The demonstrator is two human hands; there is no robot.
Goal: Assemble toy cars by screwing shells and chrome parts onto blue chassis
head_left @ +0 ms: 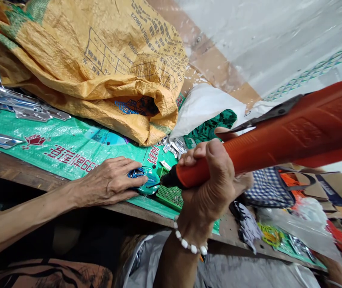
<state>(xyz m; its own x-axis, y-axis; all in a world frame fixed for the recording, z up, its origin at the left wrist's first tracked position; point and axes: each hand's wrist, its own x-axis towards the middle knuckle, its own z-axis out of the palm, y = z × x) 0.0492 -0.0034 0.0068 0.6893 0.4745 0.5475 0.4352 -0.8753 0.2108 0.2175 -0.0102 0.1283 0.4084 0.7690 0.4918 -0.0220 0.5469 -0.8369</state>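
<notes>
My left hand lies over a small round blue-and-teal part on the green woven sheet, fingers pressing it down. My right hand, with a white bead bracelet at the wrist, is wrapped round the front of a long orange electric screwdriver. The tool's black tip points at the edge of the blue part. A small green tray holding tiny screws sits right under the tip.
A large yellow woven sack lies at the back of the bench. Shiny silver metal pieces are piled at the left. A white bag, green cloth, a checked bag and clutter fill the right side.
</notes>
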